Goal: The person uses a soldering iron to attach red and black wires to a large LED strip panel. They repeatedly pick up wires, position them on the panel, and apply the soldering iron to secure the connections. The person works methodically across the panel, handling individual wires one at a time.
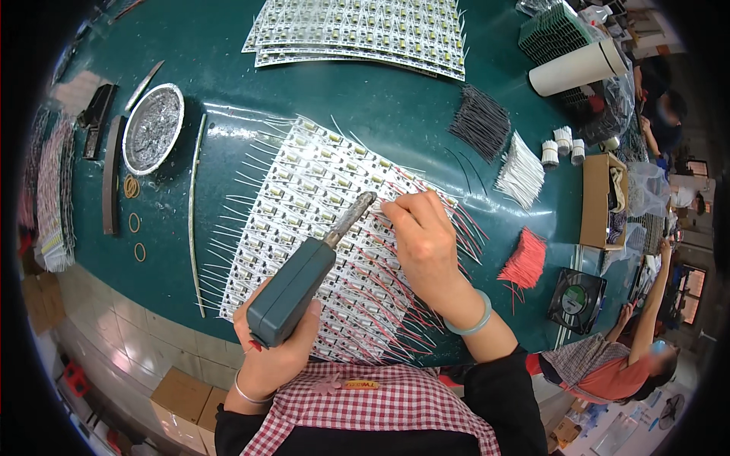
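Note:
My left hand [280, 346] is wrapped round the dark green body of a soldering gun [293, 292]. Its metal tip [366, 200] points up and to the right, over a panel of white circuit boards [285, 194]. Close to that tip my right hand [423, 239] is in a pinch above the panel; whatever sits between its fingertips is too small to make out. White wires stick out along the panel's left edge. Red wires [468, 228] run from its right and lower parts, some passing under my right hand.
More board panels [357, 34] lie at the far side. Bundles of black [480, 123], white [520, 173] and red wires [523, 257] are at right, beside a small fan [576, 300] and a cardboard box [597, 201]. A foil-like bowl [153, 129] stands left. Co-workers sit at right.

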`<state>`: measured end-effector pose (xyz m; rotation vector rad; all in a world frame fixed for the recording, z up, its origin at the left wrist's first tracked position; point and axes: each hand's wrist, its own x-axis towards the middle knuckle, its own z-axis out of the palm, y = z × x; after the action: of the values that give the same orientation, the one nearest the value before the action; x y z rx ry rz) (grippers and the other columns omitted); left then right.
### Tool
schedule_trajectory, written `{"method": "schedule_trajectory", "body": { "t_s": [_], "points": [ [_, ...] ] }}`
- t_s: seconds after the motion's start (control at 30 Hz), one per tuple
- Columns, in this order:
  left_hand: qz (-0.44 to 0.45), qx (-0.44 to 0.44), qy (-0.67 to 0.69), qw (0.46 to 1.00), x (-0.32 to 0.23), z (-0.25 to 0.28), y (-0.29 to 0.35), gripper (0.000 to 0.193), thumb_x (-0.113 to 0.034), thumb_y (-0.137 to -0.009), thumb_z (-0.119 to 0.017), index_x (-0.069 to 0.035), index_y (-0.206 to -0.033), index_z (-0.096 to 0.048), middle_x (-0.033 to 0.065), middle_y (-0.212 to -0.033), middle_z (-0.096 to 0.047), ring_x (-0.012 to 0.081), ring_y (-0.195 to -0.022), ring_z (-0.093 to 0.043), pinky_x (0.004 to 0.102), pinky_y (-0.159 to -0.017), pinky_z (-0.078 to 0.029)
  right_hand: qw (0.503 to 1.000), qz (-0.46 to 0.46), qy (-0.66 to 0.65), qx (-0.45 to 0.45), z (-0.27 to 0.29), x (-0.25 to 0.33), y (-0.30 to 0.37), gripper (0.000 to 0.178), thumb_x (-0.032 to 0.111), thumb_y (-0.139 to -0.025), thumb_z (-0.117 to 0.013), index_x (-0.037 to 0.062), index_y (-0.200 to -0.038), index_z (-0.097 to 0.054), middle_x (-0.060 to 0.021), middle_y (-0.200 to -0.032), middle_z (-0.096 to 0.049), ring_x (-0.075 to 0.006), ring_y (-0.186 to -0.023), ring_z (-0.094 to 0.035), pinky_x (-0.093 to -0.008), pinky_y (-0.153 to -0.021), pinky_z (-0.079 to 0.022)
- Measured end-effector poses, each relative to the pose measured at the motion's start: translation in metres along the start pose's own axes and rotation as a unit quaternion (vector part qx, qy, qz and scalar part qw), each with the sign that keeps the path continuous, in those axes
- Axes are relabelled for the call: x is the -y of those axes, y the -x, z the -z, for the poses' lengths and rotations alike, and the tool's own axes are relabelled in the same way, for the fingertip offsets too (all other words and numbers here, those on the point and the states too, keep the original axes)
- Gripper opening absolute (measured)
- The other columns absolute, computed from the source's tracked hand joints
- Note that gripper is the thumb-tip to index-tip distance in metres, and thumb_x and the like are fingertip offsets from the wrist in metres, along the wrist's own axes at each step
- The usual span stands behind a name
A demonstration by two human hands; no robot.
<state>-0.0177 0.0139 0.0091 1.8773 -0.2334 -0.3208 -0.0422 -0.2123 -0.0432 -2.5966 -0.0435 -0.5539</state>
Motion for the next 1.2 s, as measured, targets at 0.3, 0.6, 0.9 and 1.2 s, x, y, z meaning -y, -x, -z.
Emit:
{"method": "schedule_trajectory", "body": {
  "t_s": [0.3,0.6,0.9,1.2],
  "points": [
    [-0.011,-0.002,-0.006,1.000,0.006,0.004,0.005,0.018,-0.004,-0.077,-0.077,0.004,-0.092,-0.071,0.0082,-0.079,-0.068,0.0118,-0.063,-0.063,0.0263,-0.056,-0.049,1.000,-0.002,0.006,-0.004,0.000,-0.001,0.002,0.029,-0.008,-0.070,-0.060,-0.0045,-0.099,-0.064,-0.0133,-0.093,-0.057,-0.0305,-0.086,-0.056,-0.0381,-0.071,-0.049],
    [0.069,-0.040,0.046,0.996,0.006,0.010,0.014,0.022,-0.004,-0.079,-0.077,0.005,-0.097,-0.071,0.0087,-0.086,-0.071,0.0118,-0.072,-0.065,0.0270,-0.064,-0.051,0.997,-0.038,0.067,0.003,0.046,0.017,0.017,0.035,-0.008,-0.065,-0.061,-0.0024,-0.099,-0.065,-0.0123,-0.094,-0.060,-0.0300,-0.084,-0.058,-0.0377,-0.070,-0.050],
    [0.062,-0.005,0.011,0.998,0.008,0.016,0.021,0.020,-0.003,-0.079,-0.077,0.004,-0.096,-0.071,0.0072,-0.082,-0.071,0.0123,-0.066,-0.064,0.0268,-0.063,-0.051,1.000,-0.013,0.020,0.006,0.015,0.024,0.012,0.030,-0.004,-0.070,-0.063,-0.0012,-0.100,-0.065,-0.0090,-0.088,-0.058,-0.0261,-0.080,-0.057,-0.0358,-0.065,-0.049],
    [0.015,0.016,0.024,0.999,0.013,0.015,0.019,0.023,0.000,-0.077,-0.077,0.005,-0.097,-0.068,0.0102,-0.087,-0.068,0.0126,-0.070,-0.063,0.0260,-0.061,-0.049,0.999,-0.002,0.033,0.011,0.003,0.019,0.014,0.028,-0.002,-0.072,-0.065,-0.0018,-0.100,-0.065,-0.0087,-0.087,-0.056,-0.0247,-0.079,-0.056,-0.0340,-0.062,-0.049]
  ]
}}
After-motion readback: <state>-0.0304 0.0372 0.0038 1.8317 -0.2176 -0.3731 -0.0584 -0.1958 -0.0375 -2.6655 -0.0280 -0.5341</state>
